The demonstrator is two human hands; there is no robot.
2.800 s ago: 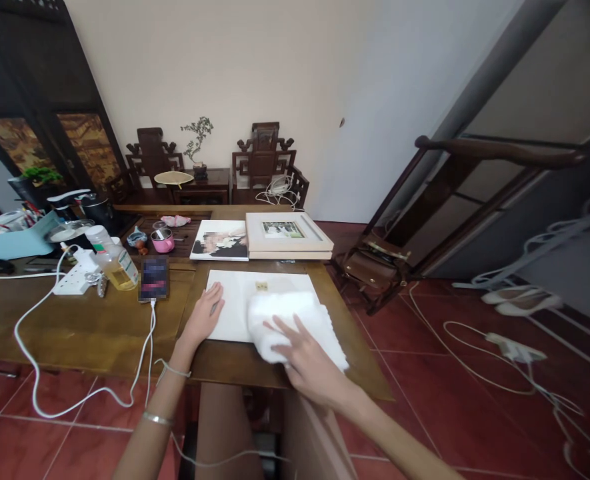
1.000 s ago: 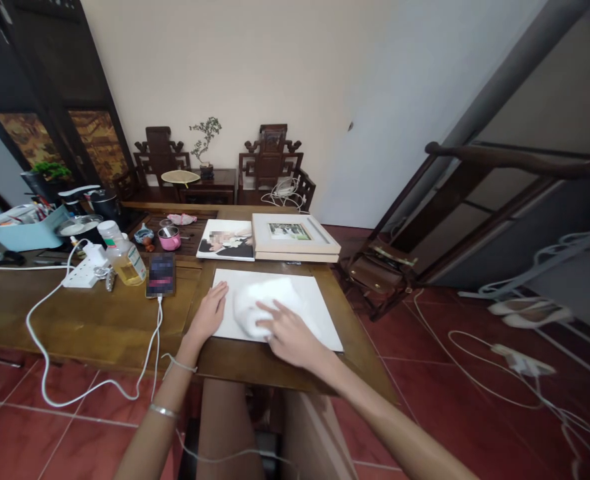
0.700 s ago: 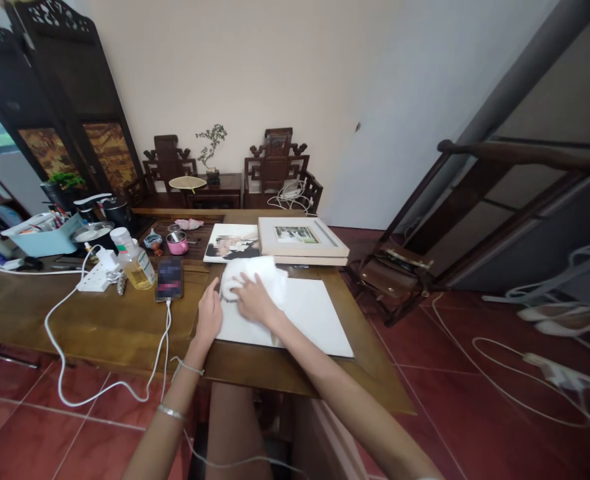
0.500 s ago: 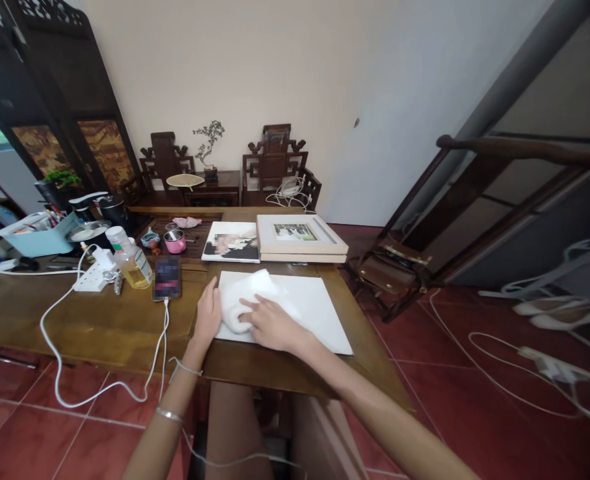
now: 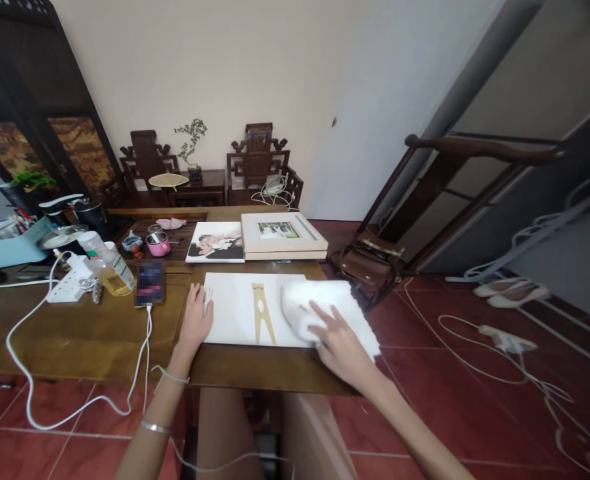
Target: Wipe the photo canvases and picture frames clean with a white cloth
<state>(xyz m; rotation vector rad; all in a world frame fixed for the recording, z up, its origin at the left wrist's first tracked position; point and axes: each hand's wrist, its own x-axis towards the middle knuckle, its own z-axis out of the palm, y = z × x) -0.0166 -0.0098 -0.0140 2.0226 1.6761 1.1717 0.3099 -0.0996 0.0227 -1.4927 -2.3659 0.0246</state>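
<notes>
A white flat board (image 5: 235,313) with a gold clothespin-shaped mark (image 5: 263,323) lies on the wooden table (image 5: 89,333) in front of me. My left hand (image 5: 195,319) rests flat on the board's left edge, fingers stretched out. My right hand (image 5: 338,340) presses a white cloth (image 5: 325,308) onto the board's right end, fingers spread over it. The cloth hangs past the table's right edge.
Behind the board lie a photo print (image 5: 215,243) and stacked picture frames (image 5: 281,236). To the left are a phone (image 5: 149,283) on a white cable, a bottle (image 5: 107,267), a power strip (image 5: 67,287) and a pink cup (image 5: 158,243). Cables lie on the red tile floor (image 5: 475,373).
My right hand has swept the cloth from the board's left part to its right end, uncovering the gold mark. My left hand has stayed on the left edge.
</notes>
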